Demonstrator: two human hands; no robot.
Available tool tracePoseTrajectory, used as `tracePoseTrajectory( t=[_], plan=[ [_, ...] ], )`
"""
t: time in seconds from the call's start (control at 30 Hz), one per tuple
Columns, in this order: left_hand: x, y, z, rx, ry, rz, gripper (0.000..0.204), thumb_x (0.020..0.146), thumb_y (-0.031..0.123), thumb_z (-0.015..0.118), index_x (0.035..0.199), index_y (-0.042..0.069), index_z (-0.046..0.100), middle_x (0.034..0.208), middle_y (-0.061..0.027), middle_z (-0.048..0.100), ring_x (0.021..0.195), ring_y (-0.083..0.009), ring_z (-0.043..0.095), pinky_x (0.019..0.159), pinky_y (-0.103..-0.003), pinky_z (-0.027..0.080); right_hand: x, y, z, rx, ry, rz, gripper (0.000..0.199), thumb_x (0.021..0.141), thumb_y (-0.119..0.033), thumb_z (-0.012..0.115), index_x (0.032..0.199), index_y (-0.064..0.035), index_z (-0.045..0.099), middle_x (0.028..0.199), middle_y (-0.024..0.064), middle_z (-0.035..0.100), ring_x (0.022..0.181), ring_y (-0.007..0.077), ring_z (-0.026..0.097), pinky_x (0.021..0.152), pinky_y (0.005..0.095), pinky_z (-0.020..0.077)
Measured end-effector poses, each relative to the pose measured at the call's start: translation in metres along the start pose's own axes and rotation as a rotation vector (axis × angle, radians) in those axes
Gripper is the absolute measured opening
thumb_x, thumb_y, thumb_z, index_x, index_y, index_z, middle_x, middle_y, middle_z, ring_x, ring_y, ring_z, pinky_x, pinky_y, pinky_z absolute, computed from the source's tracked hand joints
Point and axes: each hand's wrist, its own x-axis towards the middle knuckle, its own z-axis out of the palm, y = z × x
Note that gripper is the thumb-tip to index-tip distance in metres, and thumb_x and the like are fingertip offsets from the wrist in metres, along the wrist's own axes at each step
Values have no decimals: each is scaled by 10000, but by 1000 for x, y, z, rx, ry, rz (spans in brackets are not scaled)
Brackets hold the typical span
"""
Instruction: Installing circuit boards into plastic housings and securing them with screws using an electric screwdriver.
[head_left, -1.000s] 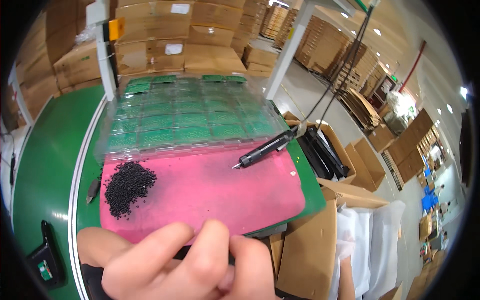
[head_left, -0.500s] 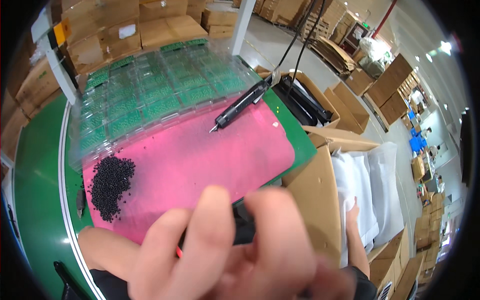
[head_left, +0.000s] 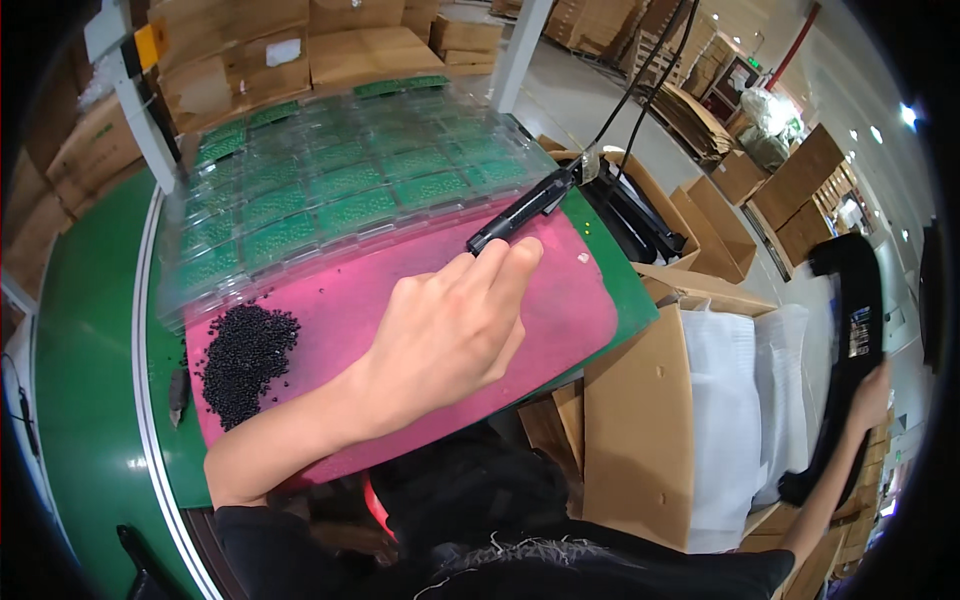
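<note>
My left hand is above the pink mat, palm down. Its fingers are bent and close together, with the tips hidden beneath. Whether something lies in them does not show. At its knuckles is the lower end of a black electric screwdriver, whose bit is covered by the hand; contact is unclear. Out to the right, my right hand is closed on a long, curved black plastic part with a small pale label. It holds the part upright beside a carton of white foam-wrapped pieces.
Small black screws lie heaped on the mat's left side. Clear plastic trays over green circuit boards fill the table's far part. Cables rise from the screwdriver. An open box with black parts stands beyond the table's right edge.
My left hand has gone from close before the camera to over the mat by the screwdriver. My right hand has come out of the carton and now holds the black part.
</note>
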Motion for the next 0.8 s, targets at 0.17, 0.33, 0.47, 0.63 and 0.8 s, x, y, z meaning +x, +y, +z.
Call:
tracePoseTrajectory(
  t=[0.17, 0.33, 0.47, 0.63, 0.8],
  plan=[
    [-2, -5, 0, 62, -4, -31, 501, 715, 91, 675, 1171, -7, 495, 865, -82, 544, 722, -211, 606, 479, -328, 488, 49, -25, -38, 384, 491, -491, 396, 983, -110, 510, 1374, -162, 540, 1212, 110, 662, 1049, 308, 664, 844, 366, 549],
    [-7, -3, -12, 98, -3, -69, 432, 749, 60, 674, 1142, 11, 502, 1036, -132, 587, 906, -303, 608, 706, -384, 504, -40, -206, -98, 948, 96, -960, 325, 836, 42, 600, 1151, -36, 617, 872, 204, 659, 735, 377, 653, 621, 435, 504],
    [-28, 3, -25, 89, 121, -108, 541, 785, 241, 747, 1204, -1, 505, 1199, -186, 525, 1101, -366, 530, 917, -443, 445, -133, -341, -171, 1159, -49, -1528, 172, 796, -44, 664, 958, -40, 605, 757, 134, 642, 685, 339, 648, 592, 415, 516],
    [-67, -37, -9, 238, -469, -288, 330, 725, 202, 736, 964, 8, 616, 1079, -134, 639, 1053, -260, 608, 828, -405, 500, -207, -436, -228, 1073, -274, -1954, 186, 907, -204, 602, 880, -44, 511, 763, 140, 619, 724, 360, 636, 598, 453, 500],
    [-110, -80, -18, 329, -525, -460, 216, 826, 256, 675, 833, 43, 642, 974, -110, 629, 923, -283, 642, 763, -409, 532, -233, -512, -321, 1609, -329, -2096, 250, 907, -205, 588, 1070, -16, 580, 979, 179, 594, 962, 363, 566, 863, 445, 449]
  ],
)
